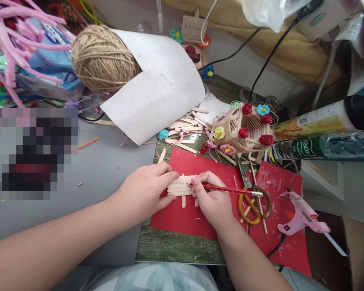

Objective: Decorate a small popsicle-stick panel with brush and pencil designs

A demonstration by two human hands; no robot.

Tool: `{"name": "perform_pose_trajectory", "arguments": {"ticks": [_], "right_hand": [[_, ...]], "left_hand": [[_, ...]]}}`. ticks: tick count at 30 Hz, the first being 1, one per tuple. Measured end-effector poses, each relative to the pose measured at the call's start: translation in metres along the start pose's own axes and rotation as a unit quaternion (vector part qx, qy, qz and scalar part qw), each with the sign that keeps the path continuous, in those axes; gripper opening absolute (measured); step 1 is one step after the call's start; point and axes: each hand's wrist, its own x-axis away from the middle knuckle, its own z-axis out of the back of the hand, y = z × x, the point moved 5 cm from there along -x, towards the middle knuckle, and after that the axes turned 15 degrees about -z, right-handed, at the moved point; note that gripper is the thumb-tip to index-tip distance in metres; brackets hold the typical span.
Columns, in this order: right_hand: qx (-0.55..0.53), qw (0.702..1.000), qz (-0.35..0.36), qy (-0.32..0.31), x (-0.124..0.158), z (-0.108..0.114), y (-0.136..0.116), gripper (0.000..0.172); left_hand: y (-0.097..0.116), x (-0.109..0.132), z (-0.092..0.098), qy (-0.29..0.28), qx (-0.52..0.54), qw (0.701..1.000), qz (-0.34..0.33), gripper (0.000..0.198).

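Left hand (145, 190) lies flat, fingers spread, pressing down the panel of craft sticks (180, 186) on the red paper (185, 218). Right hand (210, 202) pinches a red pencil (227, 189), tip on the sticks. Behind sits a twine basket (242, 129) trimmed with flowers; I cannot tell what is inside.

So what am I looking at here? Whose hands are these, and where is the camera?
There is no machine here. One camera, worn on a person's head, looks down at their own two bare hands. The left hand lies flat on a panel of craft sticks, which rests on a red card. The right hand grips a red pencil, its tip at the sticks. To the right lie scissors and a pink glue gun. Further back are loose sticks, a twine basket dotted with flowers, and a ball of twine.
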Motion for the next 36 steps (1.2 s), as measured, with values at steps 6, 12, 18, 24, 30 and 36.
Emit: {"name": "perform_pose_trajectory", "arguments": {"ticks": [6, 12, 18, 24, 30, 36], "right_hand": [[-0.009, 1.0, -0.004, 0.012, 0.0017, -0.0001, 0.003, 0.03], [0.0, 1.0, -0.006, 0.012, 0.002, 0.0008, 0.0021, 0.03], [0.022, 1.0, 0.016, 0.012, 0.001, 0.0016, -0.0021, 0.033], [0.034, 0.999, 0.024, 0.008, 0.0002, 0.0016, -0.004, 0.036], [0.033, 0.999, 0.027, 0.007, 0.0005, 0.0011, -0.0024, 0.034], [0.039, 0.999, 0.034, 0.006, 0.0003, 0.0015, -0.0057, 0.036]], "left_hand": [[0.0, -0.0003, 0.0, -0.001, 0.002, 1.0, 0.001, 0.034], [0.0004, -0.0011, 0.0006, 0.002, 0.003, 1.0, -0.002, 0.035], [0.0001, -0.0006, -0.0002, 0.002, 0.003, 1.0, 0.0, 0.034], [-0.0011, 0.0001, -0.0014, 0.001, 0.01, 1.0, 0.001, 0.033], [-0.0008, 0.0009, -0.001, 0.001, 0.01, 1.0, 0.0, 0.034], [-0.0009, 0.0005, -0.0013, 0.002, 0.011, 1.0, 0.0, 0.033]]}}
